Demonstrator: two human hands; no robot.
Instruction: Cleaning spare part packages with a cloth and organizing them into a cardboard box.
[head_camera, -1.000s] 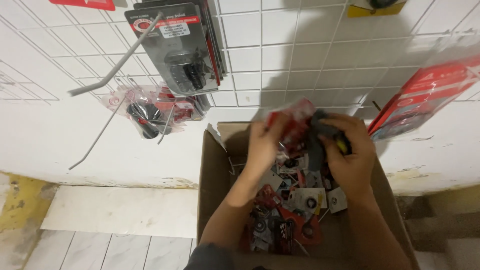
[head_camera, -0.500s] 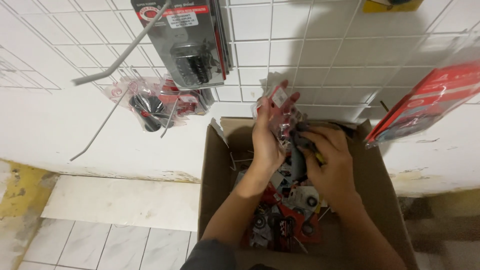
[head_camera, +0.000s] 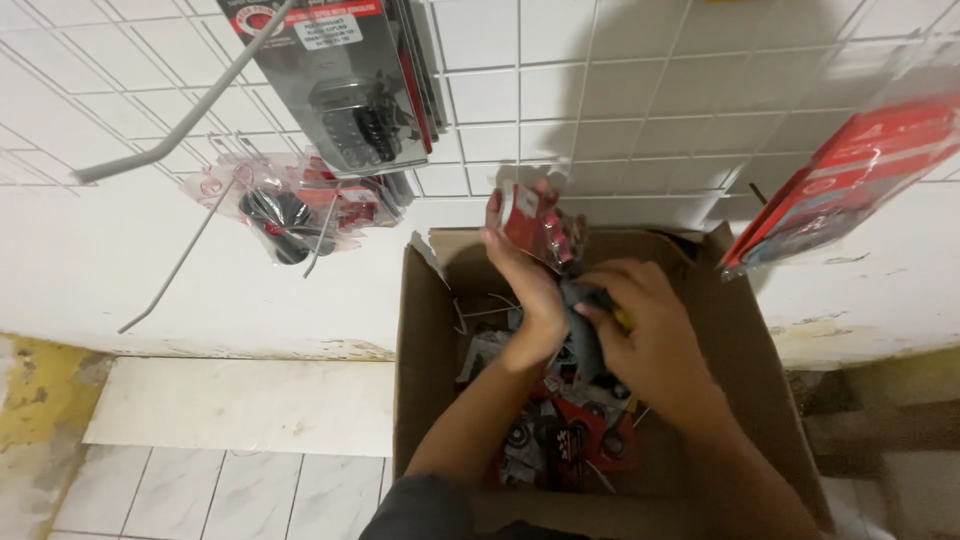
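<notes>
Here, above an open brown cardboard box (head_camera: 430, 380) of packaged hardware, the left hand (head_camera: 525, 285) pinches a small red-and-clear plastic packet (head_camera: 540, 228), lifted clear for sorting. The right hand (head_camera: 650, 345) closes its grip on a dark grey packaged item (head_camera: 583, 330) just over the pile.

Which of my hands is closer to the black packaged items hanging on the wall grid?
Left. The left hand, holding a red packet, is raised toward the black packages; the right hand sits lower over the cardboard box.

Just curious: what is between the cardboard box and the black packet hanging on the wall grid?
In the head view, between cardboard box and black packet hang clear bags with black and red parts, over bare white wall.
</notes>
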